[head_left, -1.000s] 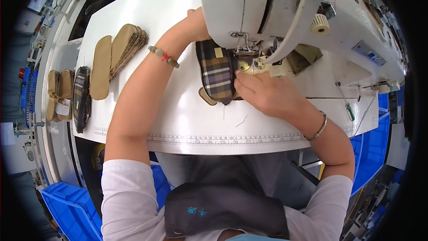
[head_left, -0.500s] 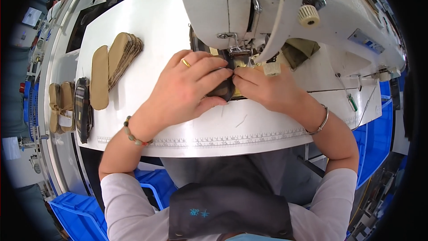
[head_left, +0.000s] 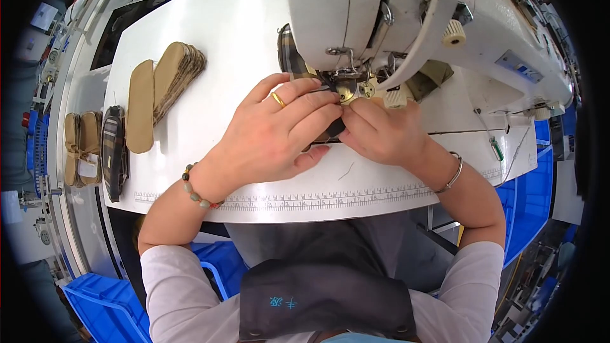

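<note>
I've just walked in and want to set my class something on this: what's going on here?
A person is at a white sewing machine. The left grip lies over a dark plaid piece; the right grip is by that piece's edge, below the machine's head, its fingertips partly hidden. Leftward on the white table are tan sole-shaped pieces and more plaid pieces.

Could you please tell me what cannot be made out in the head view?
Head view:
Plaid piece: mostly hidden by the left hand and sewing machine.
Right hand: its back hides whether it pinches anything.
Ruler: fine markings too small.
Left sleeve: cut off by lower edge.
</note>
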Motion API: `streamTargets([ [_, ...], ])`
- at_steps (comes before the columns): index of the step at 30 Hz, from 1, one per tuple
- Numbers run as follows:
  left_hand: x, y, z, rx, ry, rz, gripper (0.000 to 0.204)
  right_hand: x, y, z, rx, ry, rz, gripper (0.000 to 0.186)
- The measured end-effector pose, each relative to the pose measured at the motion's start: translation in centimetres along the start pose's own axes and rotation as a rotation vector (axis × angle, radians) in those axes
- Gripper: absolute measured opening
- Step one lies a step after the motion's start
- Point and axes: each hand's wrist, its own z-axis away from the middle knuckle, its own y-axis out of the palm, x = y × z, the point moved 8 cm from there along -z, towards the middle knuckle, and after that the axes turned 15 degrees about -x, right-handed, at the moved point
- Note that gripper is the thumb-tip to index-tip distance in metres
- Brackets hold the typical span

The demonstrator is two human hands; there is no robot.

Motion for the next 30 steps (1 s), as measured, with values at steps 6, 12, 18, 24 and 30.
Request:
streamTargets([
  [6,-0.7,0.9,0.7,-0.196,0.247,-0.169,0.031,0.4,-0.3,0.2,-0.006,-0.024,-0.002,0.011],
  [12,-0.3,1.4,0.6,-0.219,0.201,-0.064,0.026,0.6,-0.4,0.0,-0.025,-0.037,0.022,0.010],
  [18,-1.0,1.2,0.6,-0.268,0.265,-0.169,0.026,0.7,-0.5,-0.2,-0.047,-0.017,0.042,0.011],
  [24,0.1,1.2,0.3,-0.056,0.145,0.004,0.025,0.9,-0.3,0.2,-0.003,-0.010,-0.017,0.010],
  [30,2.6,2.0,1.3,0.112,-0.157,0.351,0.039,1.2,0.1,0.7,-0.001,-0.004,-0.058,0.009],
])
